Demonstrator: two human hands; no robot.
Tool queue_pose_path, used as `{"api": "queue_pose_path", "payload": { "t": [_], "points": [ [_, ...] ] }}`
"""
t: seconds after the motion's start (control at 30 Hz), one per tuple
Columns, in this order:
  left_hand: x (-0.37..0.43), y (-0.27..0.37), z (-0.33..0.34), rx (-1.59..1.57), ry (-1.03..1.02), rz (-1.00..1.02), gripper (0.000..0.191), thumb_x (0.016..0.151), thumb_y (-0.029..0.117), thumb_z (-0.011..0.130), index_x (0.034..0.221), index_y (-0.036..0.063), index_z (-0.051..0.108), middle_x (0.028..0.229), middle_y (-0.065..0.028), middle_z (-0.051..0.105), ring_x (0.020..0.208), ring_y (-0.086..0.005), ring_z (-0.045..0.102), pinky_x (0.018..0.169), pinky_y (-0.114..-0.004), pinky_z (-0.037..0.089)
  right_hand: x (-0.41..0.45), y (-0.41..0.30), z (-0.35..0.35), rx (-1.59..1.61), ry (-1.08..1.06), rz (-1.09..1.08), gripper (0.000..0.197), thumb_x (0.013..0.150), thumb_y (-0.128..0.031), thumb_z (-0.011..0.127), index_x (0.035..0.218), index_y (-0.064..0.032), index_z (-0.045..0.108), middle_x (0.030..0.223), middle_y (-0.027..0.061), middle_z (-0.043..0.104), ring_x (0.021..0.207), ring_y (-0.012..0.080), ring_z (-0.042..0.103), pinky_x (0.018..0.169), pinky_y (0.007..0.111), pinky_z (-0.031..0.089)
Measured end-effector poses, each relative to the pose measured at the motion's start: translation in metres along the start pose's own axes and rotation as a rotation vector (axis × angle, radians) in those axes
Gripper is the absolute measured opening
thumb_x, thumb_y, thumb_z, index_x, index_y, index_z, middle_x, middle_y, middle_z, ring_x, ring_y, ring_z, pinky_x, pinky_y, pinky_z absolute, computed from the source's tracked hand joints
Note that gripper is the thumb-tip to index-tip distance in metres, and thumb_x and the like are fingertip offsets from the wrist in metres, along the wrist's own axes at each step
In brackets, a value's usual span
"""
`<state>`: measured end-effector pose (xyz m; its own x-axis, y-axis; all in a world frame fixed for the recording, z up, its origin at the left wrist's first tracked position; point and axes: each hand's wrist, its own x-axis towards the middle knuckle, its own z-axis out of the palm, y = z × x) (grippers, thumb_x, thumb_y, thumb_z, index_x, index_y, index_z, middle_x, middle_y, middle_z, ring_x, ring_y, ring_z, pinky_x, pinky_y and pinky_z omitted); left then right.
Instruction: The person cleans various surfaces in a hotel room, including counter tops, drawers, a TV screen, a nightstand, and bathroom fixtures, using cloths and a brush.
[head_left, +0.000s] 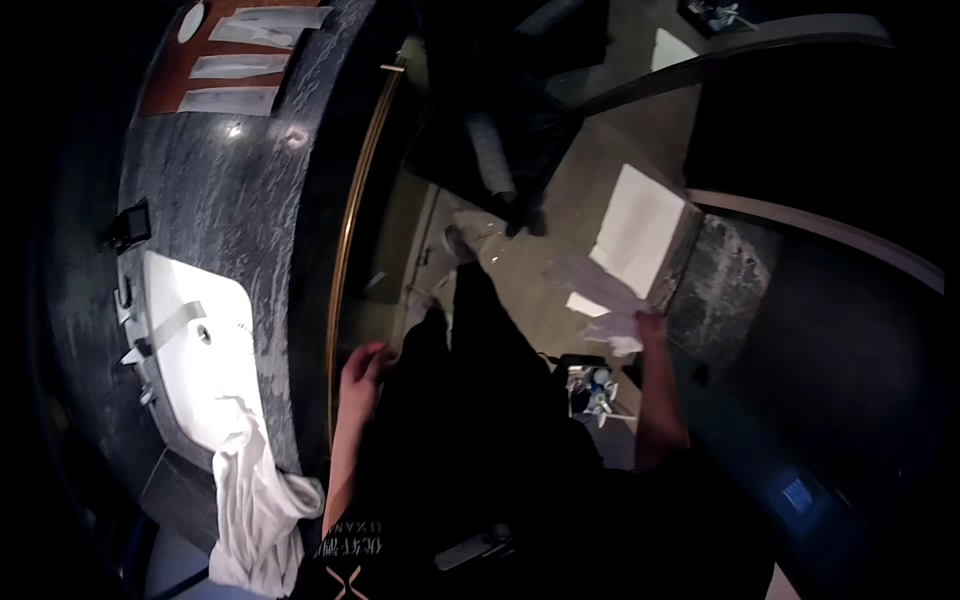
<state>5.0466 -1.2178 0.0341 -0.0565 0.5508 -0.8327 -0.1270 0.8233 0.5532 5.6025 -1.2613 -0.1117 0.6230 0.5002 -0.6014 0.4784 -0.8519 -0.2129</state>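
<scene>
My right hand (649, 321) is shut on thin, crumpled whitish material (604, 289), which hangs from it in blurred folds; paper, plastic or cloth cannot be told. Low at my left side, my left hand (365, 366) has loosely curled fingers, with nothing visible in them. To its left, a white towel (255, 495) is draped over the near end of a brightly lit white sink (187, 322) and hangs over the counter's edge. An open container (596, 390) of small mixed items stands just left of my right forearm.
A dark stone counter (217, 172) runs along the left, carrying a brown tray (166, 88) with several pale packets. Gold trim (358, 187) edges the dark front below it. Small debris (491, 238) lies on the floor beyond my feet. A white-topped block (637, 225) stands at the right.
</scene>
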Motion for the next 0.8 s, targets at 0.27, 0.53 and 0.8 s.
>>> {"api": "queue_pose_path", "payload": {
  "t": [0.27, 0.53, 0.8],
  "points": [
    [0.014, -0.003, -0.005, 0.037, -0.083, 0.194, 0.022, 0.088, 0.006, 0.049, 0.109, 0.0029, 0.054, 0.087, -0.0033, 0.059, 0.082, -0.0114, 0.055, 0.076, -0.024, 0.044, 0.111, 0.059, -0.108, 0.978, 0.037, 0.119, 0.049, 0.091, -0.032, 0.049, 0.128, -0.0007, 0.041, 0.119, 0.0157, 0.051, 0.099, 0.0268, 0.053, 0.083, 0.039, 0.044],
    [-0.075, -0.01, -0.107, -0.068, 0.377, 0.279, 0.006, 0.085, 0.007, 0.059, 0.088, 0.0037, 0.054, 0.081, -0.0001, 0.058, 0.076, -0.0066, 0.055, 0.07, -0.021, 0.044, -0.186, -0.324, 0.141, -0.02, -0.065, -1.084, 0.048, 0.081, -0.012, 0.059, 0.125, 0.0003, 0.043, 0.131, 0.022, 0.039, 0.127, 0.0333, 0.032, 0.104, 0.042, 0.026],
    [-0.112, -0.074, -0.273, -0.022, 1.177, 0.45, 0.025, 0.086, 0.024, 0.057, 0.099, 0.0026, 0.061, 0.1, -0.0175, 0.06, 0.093, -0.0274, 0.057, 0.083, -0.036, 0.042, -0.526, -0.542, 0.305, 0.193, -0.873, -1.706, 0.043, 0.082, -0.005, 0.051, 0.125, 0.0003, 0.044, 0.127, 0.0169, 0.047, 0.117, 0.0269, 0.046, 0.093, 0.035, 0.041]
  ]
}}
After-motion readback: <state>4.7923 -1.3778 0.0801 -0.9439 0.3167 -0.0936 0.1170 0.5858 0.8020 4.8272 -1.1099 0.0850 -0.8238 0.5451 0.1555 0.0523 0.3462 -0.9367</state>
